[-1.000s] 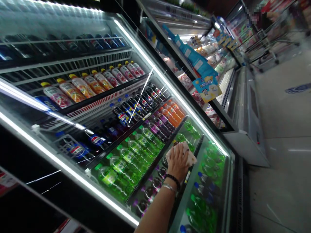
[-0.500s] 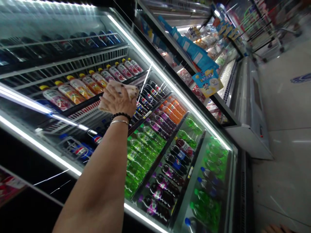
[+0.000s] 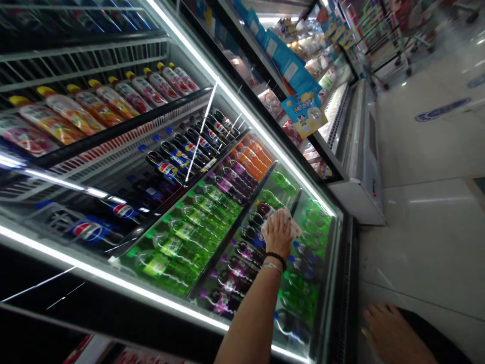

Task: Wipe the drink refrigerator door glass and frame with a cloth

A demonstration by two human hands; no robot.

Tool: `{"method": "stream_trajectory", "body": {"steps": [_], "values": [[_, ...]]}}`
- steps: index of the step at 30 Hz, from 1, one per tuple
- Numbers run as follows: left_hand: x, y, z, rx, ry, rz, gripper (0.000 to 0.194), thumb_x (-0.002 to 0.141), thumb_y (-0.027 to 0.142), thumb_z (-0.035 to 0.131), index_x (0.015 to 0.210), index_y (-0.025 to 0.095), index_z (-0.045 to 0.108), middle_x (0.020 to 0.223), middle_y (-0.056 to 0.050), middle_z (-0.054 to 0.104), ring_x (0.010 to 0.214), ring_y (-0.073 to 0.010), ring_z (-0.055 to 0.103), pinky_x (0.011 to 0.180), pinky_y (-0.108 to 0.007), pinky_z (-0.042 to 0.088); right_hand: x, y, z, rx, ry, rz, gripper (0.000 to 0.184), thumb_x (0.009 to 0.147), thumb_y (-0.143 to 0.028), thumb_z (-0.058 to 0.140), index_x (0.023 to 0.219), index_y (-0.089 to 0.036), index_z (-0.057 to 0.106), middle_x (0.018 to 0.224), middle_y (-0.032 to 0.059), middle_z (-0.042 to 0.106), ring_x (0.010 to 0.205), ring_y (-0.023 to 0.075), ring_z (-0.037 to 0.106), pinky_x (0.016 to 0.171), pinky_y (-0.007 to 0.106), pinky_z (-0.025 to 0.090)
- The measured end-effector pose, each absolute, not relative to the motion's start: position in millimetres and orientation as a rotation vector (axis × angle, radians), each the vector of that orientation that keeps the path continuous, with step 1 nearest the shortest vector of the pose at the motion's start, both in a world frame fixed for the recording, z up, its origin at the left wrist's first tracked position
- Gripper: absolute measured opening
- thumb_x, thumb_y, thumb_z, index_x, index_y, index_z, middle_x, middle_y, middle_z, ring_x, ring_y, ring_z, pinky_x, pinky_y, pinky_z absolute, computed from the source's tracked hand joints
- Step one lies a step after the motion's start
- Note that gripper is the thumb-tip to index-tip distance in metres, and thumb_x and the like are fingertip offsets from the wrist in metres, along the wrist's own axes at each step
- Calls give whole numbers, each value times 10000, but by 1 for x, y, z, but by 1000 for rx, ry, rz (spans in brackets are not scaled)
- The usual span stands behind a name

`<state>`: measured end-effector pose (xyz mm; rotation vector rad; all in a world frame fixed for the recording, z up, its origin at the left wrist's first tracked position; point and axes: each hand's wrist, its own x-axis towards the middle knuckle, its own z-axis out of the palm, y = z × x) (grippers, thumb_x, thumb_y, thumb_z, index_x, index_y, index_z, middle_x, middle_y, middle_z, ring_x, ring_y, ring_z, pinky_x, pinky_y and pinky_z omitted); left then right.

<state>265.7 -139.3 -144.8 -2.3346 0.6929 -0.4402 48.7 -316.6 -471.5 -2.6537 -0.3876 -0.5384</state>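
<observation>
Against fridge glass (image 3: 320, 283), cloth (image 3: 292, 226) bunched in grip of left hand (image 3: 277, 235).

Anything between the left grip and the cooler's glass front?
Only the pale cloth: the left grip appears to press it against the cooler's glass front. The bottles stand behind the glass, so they aren't in the way.

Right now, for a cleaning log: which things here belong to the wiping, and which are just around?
Part of it: left hand, pale cloth, cooler's glass front.
Just around: Pepsi bottles, green bottles, right hand, shopping trolleys.
</observation>
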Motion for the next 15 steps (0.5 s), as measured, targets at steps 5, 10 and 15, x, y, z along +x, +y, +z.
{"method": "stream_trajectory", "body": {"steps": [5, 10, 15], "values": [[242, -125, -169, -2363, 658, -412, 670, 1075, 334, 515, 1719, 186, 403, 1844, -178, 66, 1728, -407, 149, 1406, -685, 303, 44, -337, -432, -2652, -423, -335, 274, 1054, -237, 598, 1107, -178, 859, 1129, 173, 769, 1120, 385, 691, 1134, 657, 444], [291, -156, -33, -2366, 527, -742, 708, 1086, 416, 510, 1732, 170, 352, 1849, -195, 48, 1736, -445, 49, 1414, -761, 114, 45, -348, -422, -2637, -395, -180, 227, 1048, -258, 635, 1082, -173, 842, 1097, 154, 747, 1139, 386, 659, 1181, 650, 381], [348, -194, 118, -2397, 452, -1194, 806, 1097, 582, 472, 1695, 64, 319, 1852, -196, -38, 1721, -436, -56, 1370, -758, -102, 59, -319, -393, -2600, -469, 196, 287, 1033, -288, 663, 1209, -138, 833, 1186, 209, 760, 1194, 434, 675, 1188, 732, 385]]}}
